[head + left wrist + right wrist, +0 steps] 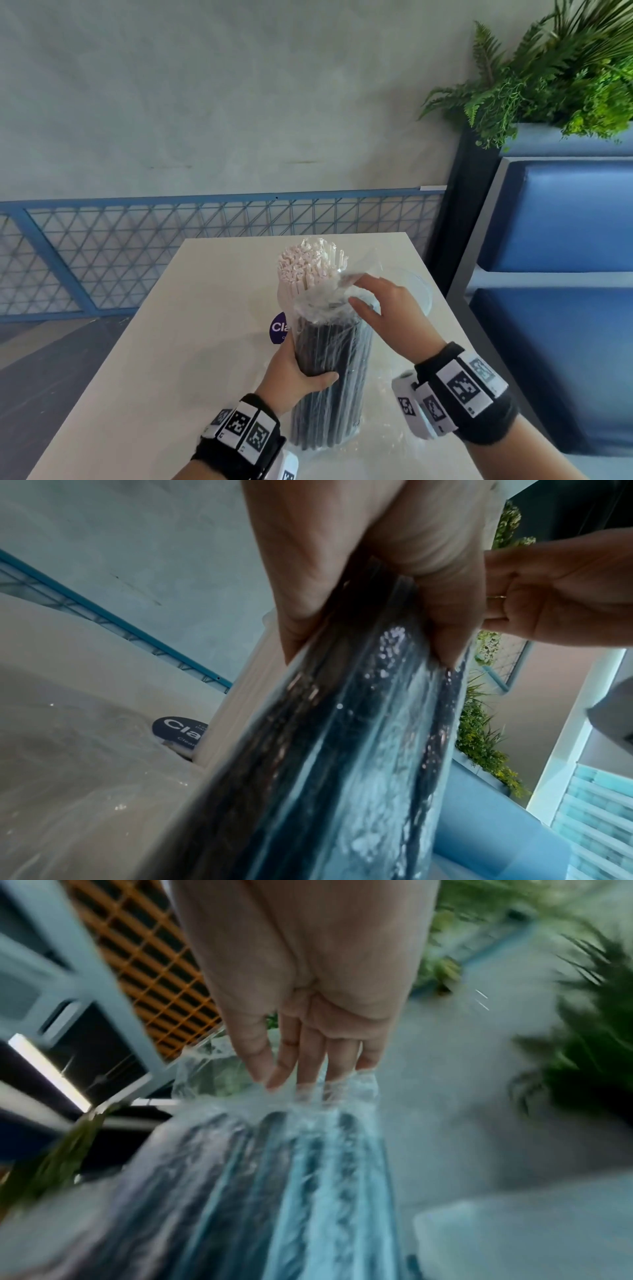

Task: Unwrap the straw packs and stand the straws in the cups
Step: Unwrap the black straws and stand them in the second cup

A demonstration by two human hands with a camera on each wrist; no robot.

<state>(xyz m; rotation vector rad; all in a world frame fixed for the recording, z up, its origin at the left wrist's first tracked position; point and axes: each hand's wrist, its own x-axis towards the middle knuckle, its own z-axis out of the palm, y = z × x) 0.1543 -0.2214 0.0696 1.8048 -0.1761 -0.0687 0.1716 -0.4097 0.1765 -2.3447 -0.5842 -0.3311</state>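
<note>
Nearest, the left hand (294, 373) grips the black pack (329, 373) around its lower middle, thumb across the front, fingers hidden behind it. The pack stands upright on the bench (154, 359), its foot resting on crumpled clear film (383, 435) whose edges are hard to trace against the pale top. In the left wrist view the hand (359, 569) is wrapped round the pack (335, 750), and glare on the wrapper blurs the single straws.

Higher up, the right hand (387, 308) is at the pack's top with thumb and fingers fairly straight, their tips on the bunched wrapper (322, 301). The right wrist view is smeared by motion: the fingertips (308, 1074) sink into the gathered wrapper (308, 1102), and whether they pinch it or only touch it cannot be told.

Just behind the pack stands a bundle of white straws (308, 267), upright, its lower part hidden by the pack; what holds it is not visible. A purple label (279, 327) reading "Cla" is cut off by the pack. Behind the right hand a clear cup (419, 291) shows only its rim and part of its wall.

Further back are a blue mesh fence (205, 240), a blue seat (565, 240) and ferns (548, 75).
</note>
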